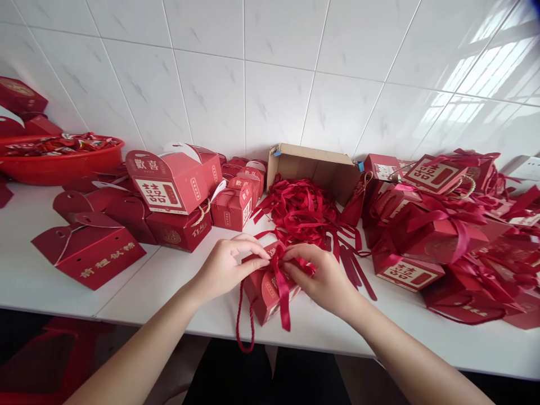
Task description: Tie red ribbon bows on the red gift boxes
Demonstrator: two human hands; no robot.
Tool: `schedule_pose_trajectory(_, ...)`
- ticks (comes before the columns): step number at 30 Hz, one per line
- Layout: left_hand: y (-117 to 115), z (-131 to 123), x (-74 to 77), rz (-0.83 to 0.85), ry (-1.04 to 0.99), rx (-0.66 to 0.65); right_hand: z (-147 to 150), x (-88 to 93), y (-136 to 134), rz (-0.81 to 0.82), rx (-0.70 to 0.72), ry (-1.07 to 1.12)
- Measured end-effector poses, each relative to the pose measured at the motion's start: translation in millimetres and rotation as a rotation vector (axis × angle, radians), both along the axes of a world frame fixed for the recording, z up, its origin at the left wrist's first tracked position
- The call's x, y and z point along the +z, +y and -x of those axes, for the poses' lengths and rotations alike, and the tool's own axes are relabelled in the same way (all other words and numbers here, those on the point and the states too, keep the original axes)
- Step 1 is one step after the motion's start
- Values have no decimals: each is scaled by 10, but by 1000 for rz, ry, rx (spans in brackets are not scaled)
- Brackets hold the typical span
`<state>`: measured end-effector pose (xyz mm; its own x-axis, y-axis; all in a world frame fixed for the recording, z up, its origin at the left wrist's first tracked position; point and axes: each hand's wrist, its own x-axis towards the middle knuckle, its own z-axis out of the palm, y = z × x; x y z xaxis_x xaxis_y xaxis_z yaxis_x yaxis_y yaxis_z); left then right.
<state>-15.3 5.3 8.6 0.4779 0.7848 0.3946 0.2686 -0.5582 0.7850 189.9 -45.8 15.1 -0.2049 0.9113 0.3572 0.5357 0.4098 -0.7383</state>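
The ribbon [284, 304] is pinched between the fingertips of the left hand [234, 261] and the right hand [324, 277], atop the box [262, 298] near the table's front edge. It is probably best kept flat and drawn evenly. The cord [238, 332] is hung past that edge; white table [169, 287] is seen either side, loose ribbons [301, 211] being heaped just behind.

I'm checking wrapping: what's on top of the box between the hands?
A red ribbon, pinched by the left hand and right hand. Hands and ribbon hide part of the box.
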Motion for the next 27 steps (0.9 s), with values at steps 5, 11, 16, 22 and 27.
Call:
schedule_pose_trajectory(5, 41, 31, 158, -16, 176, -87, -99, 111, -96, -285, -84, -342)
schedule_pose_trajectory(11, 61, -5, 293, -38, 270, -191, -165, 404, -96, 171, 136, -117)
schedule_pose_trajectory(16, 70, -38, 408, -67, 367, -199, -92, 267, 206, 349, 116, 133)
schedule_pose_trajectory(22, 73, -12, 466, -100, 411, -199, -71, 189, 293, 454, 127, 312)
schedule_pose_trajectory(27, 69, -4, 492, -114, 417, -209, -102, 164, 346, 466, 175, 276)
